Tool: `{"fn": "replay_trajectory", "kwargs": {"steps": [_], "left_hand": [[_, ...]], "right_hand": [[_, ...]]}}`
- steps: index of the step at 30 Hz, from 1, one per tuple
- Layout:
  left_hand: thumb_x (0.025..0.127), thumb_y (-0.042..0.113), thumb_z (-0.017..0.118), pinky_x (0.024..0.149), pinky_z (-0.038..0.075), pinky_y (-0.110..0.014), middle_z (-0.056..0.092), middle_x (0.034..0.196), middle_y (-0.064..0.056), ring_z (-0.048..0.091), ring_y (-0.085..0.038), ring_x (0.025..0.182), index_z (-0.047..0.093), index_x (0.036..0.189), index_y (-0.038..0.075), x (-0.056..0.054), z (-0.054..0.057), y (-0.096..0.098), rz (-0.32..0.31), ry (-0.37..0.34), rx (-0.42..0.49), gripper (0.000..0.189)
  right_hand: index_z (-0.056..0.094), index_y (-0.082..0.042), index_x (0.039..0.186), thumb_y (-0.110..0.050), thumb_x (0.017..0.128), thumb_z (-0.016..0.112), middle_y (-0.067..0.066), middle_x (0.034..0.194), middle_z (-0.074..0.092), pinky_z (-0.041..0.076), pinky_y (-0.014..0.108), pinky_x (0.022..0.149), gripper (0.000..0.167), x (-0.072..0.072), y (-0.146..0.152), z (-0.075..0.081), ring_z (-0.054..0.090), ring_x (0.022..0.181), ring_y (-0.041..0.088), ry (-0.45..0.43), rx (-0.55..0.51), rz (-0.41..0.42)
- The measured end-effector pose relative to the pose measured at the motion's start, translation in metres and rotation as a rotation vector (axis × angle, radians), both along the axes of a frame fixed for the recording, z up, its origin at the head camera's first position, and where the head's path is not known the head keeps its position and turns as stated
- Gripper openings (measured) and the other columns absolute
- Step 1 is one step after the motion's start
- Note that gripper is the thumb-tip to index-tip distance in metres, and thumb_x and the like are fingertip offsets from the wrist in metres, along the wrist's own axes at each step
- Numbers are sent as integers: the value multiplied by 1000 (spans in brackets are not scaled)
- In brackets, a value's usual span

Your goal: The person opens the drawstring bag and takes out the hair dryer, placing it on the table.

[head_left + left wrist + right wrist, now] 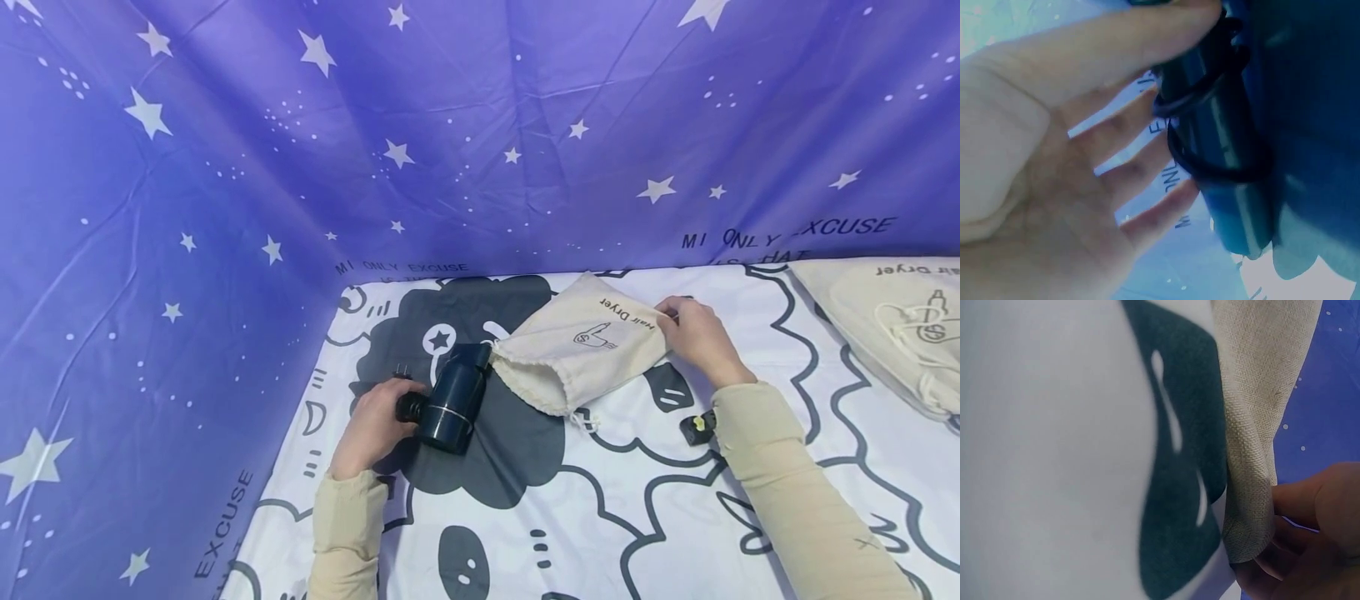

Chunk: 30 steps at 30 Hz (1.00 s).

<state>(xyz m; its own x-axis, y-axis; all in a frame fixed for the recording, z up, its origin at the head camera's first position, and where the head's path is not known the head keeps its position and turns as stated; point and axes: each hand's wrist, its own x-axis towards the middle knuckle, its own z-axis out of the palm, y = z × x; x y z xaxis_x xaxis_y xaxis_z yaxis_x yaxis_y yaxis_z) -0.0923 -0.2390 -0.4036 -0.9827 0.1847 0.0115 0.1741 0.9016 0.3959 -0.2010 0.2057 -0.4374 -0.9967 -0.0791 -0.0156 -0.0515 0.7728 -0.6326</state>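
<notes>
Head view shows a shiny dark blue hair dryer (453, 392) with a thin silver ring (450, 411) round it. It lies on a white sheet (622, 500) with dark cartoon shapes, one end just beside the mouth of a cream cloth bag (592, 346). Black cord (409, 407) is wound round its handle (1241, 215). The left hand (377, 423) holds that handle, thumb on one side, fingers spread apart on the other. The right hand (697, 336) pinches the bag's far end, thumb and fingers close together. The bag has "Hair Dryer" printed on it, and its mouth is partly open. Another cream bag (862, 312) lies farther right. Blue-purple cloth (450, 100) with white stars hangs behind.
</notes>
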Motion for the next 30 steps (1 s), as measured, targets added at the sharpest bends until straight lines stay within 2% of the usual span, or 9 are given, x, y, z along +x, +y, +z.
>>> {"fn": "replay_trajectory", "kwargs": {"steps": [3,6,12,15,20,26,30], "left_hand": [[67,-10,80,105,42,-52,67,121,-13,58,-36,119,69,117,8,-1,-1,-2,-45,9,-19,54],[66,-14,77,103,43,-52,68,116,-13,60,-36,115,71,112,7,-2,-4,-3,-79,54,-56,51],[64,-9,83,96,48,-49,71,105,-9,64,-33,103,73,102,10,-2,-11,-5,-46,134,-108,43],[67,-1,87,93,48,-49,70,104,-10,64,-34,100,73,105,7,-1,-11,-5,-2,114,-114,41],[73,9,86,94,48,-50,67,110,-13,63,-35,104,70,113,4,1,-9,-4,69,43,-107,43],[71,4,85,99,47,-49,64,114,-15,62,-34,108,66,118,4,0,-5,-10,68,-11,-23,50],[71,-1,83,99,47,-50,65,115,-17,62,-36,110,67,117,4,2,-4,-18,72,-12,-25,49]], "right_hand": [[59,9,116,-9,100,48,30,111,62,42,58,89,27,0,1,0,57,96,41,-4,2,-2],[59,9,116,-9,99,48,30,111,62,42,59,89,27,1,1,0,58,96,42,-4,4,-3],[60,8,114,-9,99,48,29,109,63,43,57,86,26,1,-1,-1,58,93,40,-5,9,-10],[60,8,114,-9,100,48,28,108,63,44,56,84,26,1,-1,-2,58,92,39,-13,10,-11],[61,8,113,-9,99,48,28,107,64,44,55,83,25,1,-2,-1,58,91,38,-11,10,-7],[60,8,114,-10,99,48,28,108,64,44,56,85,26,3,-1,0,58,93,40,4,11,-2],[61,8,117,-13,99,49,28,110,64,43,57,88,30,4,-3,2,58,96,41,12,17,12]]}}
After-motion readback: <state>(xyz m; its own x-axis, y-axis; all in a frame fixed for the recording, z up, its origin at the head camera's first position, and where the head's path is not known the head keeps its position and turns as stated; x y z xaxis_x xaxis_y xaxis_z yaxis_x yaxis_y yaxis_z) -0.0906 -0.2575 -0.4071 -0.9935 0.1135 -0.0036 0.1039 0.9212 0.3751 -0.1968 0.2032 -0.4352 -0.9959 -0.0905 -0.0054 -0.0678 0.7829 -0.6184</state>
